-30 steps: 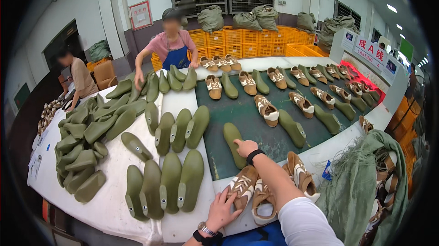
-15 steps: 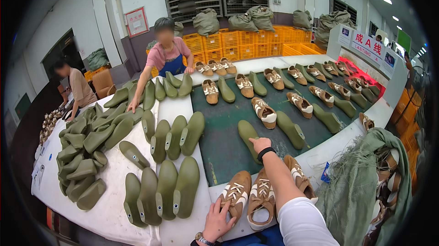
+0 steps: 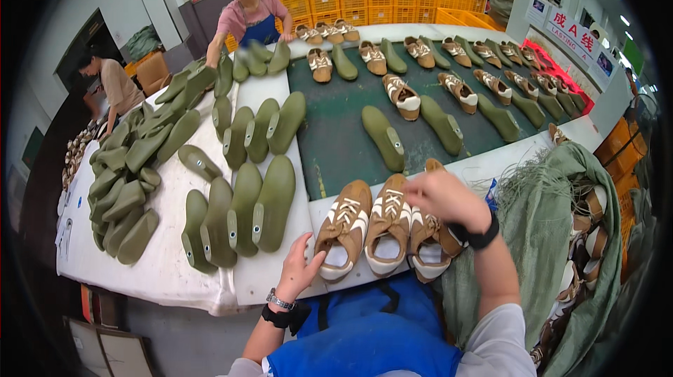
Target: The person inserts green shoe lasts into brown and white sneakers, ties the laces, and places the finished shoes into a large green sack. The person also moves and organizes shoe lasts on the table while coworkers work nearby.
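Note:
Three brown-and-white sneakers stand side by side at the table's near edge: a left one [image 3: 342, 233], a middle one [image 3: 388, 226] and a right one [image 3: 425, 261]. My left hand [image 3: 300, 270] is at the left sneaker's heel, fingers apart, its thumb against or very close to the side. Over the middle and right sneakers hovers my right hand [image 3: 452, 196], fingers bent and slightly blurred; what is under them is hidden. Beyond, a green shoe last [image 3: 382, 137] lies on the dark green belt [image 3: 329, 124], left of another last [image 3: 442, 124].
Sneakers and lasts alternate in rows along the belt. More lasts stand on the white tabletop [image 3: 168, 230], beside a large pile [image 3: 126, 180]. At right, a green woven sack [image 3: 519, 251] holds sneakers. A co-worker [image 3: 249, 16] reaches toward the far lasts; another person stands far left.
My right hand has left the green last on the belt and come back over the sneakers. My left hand has slid back toward the left sneaker's heel. The view has tilted down.

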The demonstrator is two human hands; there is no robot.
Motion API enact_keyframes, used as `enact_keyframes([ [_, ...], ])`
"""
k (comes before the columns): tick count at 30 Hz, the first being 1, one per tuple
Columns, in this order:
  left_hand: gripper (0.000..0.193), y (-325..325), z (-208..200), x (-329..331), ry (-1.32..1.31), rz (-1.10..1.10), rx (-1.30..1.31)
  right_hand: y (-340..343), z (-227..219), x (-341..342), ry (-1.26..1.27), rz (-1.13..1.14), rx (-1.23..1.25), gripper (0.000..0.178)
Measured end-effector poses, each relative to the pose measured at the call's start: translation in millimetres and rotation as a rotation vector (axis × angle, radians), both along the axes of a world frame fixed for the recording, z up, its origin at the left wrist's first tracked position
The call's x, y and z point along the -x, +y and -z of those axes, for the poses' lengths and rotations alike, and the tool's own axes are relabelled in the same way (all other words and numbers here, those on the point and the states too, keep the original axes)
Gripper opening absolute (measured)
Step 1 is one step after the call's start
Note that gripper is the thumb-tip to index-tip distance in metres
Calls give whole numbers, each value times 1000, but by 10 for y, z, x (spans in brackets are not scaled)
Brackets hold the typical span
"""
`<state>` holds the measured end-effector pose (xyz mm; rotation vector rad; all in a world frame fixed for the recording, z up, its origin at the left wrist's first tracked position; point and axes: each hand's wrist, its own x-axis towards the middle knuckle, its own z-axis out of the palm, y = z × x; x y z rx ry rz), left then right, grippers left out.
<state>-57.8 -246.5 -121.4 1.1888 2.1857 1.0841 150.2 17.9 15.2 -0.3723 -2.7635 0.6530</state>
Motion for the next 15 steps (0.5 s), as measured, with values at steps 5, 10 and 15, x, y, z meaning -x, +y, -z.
enact_keyframes([
  [5, 58, -236, -36, -227, 248, 191, 13, -1019, 270, -281, -128, -113, -26, 30],
  [10, 44, -213, 60, -329, 189, 122, -130, -1378, 271, -258, -294, -170, -54, 36],
  [15, 40, -195, -57, -357, 255, 58, -246, -1506, -207, -437, 141, -297, 9, 38],
])
